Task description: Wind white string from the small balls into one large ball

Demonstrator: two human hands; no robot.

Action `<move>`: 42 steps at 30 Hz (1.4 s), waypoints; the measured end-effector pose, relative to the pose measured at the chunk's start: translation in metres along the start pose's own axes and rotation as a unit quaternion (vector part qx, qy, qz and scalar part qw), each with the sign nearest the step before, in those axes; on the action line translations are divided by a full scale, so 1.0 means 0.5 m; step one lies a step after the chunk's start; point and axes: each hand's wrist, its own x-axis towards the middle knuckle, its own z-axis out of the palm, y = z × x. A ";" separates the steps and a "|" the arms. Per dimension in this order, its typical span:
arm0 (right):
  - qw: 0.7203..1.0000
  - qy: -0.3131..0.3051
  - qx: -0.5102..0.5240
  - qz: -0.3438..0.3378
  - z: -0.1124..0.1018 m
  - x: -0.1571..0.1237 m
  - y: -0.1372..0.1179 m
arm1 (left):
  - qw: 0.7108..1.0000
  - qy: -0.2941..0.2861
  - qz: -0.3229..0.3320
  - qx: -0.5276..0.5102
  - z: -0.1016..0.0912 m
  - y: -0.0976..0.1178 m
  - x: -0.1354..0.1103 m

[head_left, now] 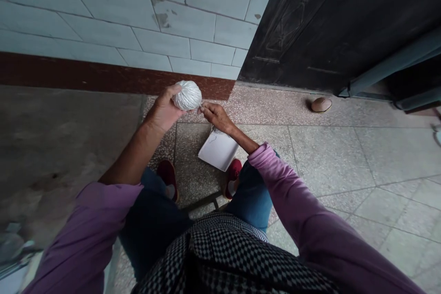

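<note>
My left hand (165,109) grips a ball of shiny white twine (188,95), thumb over its top and fingers beneath. Close to the ball's right side, my right hand (217,116) is closed in a pinch, apparently on the twine's loose strand; the strand itself is too thin to follow. Below the right hand, a shallow white box (217,149) lies on the floor between my feet, with a thin dark thread or mark on its surface.
A tiled wall (179,23) stands ahead, with a dark door (310,27) at right. A brownish rounded object (321,104) sits on the floor near the door. My red shoes (167,175) flank the box. Clutter (15,248) shows at lower left.
</note>
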 end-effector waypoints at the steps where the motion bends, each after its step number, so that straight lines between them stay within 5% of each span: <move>1: 1.000 -0.003 -0.027 -0.011 0.003 -0.007 -0.010 | 1.000 0.002 0.007 0.005 -0.001 -0.001 0.001; 9: 0.993 -0.068 -0.080 -0.061 0.001 -0.056 -0.097 | 0.968 0.035 0.112 0.223 -0.031 -0.011 0.011; 16: 0.991 0.069 -0.096 -0.067 -0.079 -0.045 -0.118 | 0.955 -0.092 0.028 0.281 -0.014 0.015 -0.042; 22: 0.993 0.066 -0.069 -0.068 -0.066 -0.025 -0.090 | 0.957 -0.165 -0.019 0.237 0.005 0.023 -0.064; 29: 0.994 0.090 -0.044 -0.044 -0.048 0.001 -0.070 | 0.987 -0.120 0.000 0.103 0.003 0.011 -0.052; 35: 0.997 0.001 -0.074 -0.036 -0.004 -0.016 -0.050 | 0.997 -0.040 0.049 0.040 0.001 -0.005 -0.011; 39: 0.988 -0.100 -0.073 -0.093 0.010 -0.039 -0.052 | 0.980 0.046 0.104 0.162 -0.029 -0.005 0.013; 42: 0.986 -0.089 -0.073 -0.120 -0.012 -0.044 -0.068 | 0.948 0.023 0.093 0.303 -0.046 0.005 0.007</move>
